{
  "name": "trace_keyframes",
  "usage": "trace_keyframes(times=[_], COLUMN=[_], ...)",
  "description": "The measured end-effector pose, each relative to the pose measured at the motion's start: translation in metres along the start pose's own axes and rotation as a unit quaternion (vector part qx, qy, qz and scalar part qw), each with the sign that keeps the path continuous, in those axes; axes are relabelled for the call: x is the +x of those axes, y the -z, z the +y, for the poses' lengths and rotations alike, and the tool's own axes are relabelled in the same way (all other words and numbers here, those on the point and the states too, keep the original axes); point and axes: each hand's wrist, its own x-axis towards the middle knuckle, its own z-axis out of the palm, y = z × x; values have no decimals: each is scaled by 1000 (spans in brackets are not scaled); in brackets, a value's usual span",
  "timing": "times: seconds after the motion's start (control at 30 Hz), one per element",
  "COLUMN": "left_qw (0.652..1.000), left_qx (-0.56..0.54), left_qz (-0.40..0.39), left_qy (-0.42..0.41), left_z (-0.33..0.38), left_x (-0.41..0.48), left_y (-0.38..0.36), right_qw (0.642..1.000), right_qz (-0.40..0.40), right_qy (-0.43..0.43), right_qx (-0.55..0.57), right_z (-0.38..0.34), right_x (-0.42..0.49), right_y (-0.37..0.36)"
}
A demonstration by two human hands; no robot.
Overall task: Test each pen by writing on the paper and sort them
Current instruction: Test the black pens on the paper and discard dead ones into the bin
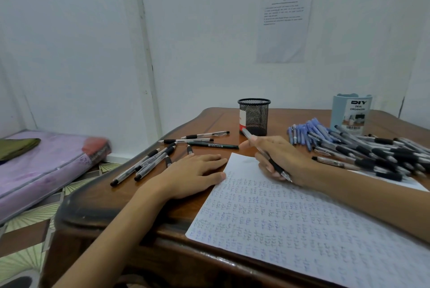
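now the right hand (283, 159) pinches a pen (274, 165), tip down at the paper's (302, 229) top, barrel slanting up and away from the paper; the left hand (193, 176) lies flat, fingers straight, on the paper's left edge.

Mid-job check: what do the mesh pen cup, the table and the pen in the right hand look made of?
Mesh pen cup: likely metal wire, matte black; you can see through its grid. Table: wood with a glossy brown varnish, showing grain and reflections. Pen, gripped by the right hand: clear plastic barrel, with what is probably a black rubber grip.
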Motion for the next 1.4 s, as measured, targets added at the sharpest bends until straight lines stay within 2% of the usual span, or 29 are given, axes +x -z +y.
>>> trace_keyframes(times=[0.23, 0.33, 0.4, 0.53, 0.67, 0.7, 0.8, 0.9, 1.03, 1.2, 1.3, 1.4], left_qw=[1000, 1000, 1000, 1000, 999, 998, 994, 996, 995, 994, 996, 998], left_qx=[0, -4, -6, -14, -25, -34, -44, 23, 55, 29, -42, -46], left_qz=[2, 1, 0, 2, 23, 31, 73, 66, 74, 90, 69, 35], left_qy=[-5, -8, -12, -8, -22, -31, -62, -50, -44, -60, -47, -20], left_z=[-3, -5, -6, -6, -10, -15, -47, -93, -133, -83, -39, -9], left_x=[3, 4, 5, 4, 5, 8, 27, 68, 104, 64, 26, 2], left_y=[-1, -2, -2, -1, -4, -7, -25, -50, -71, -48, -23, -3], right_qw=[993, 969, 934, 837, 753, 741, 741, 735, 717, 739, 759, 768], right_qz=[11, 104, 164, 264, 298, 300, 310, 311, 306, 302, 234, 140], right_qy=[-1, -1, 7, -26, -97, -112, -126, -132, -115, -53, 21, 71], right_qx=[-118, -225, -316, -479, -579, -590, -582, -589, -616, -601, -607, -621], right_z=[3, -1, -4, -2, 12, 15, 21, 19, 17, 3, -9, -17], right_x=[10, 18, 22, 20, 5, 0, -6, -12, -13, 4, 24, 49], right_y=[10, 44, 75, 136, 174, 177, 179, 181, 179, 157, 127, 90])
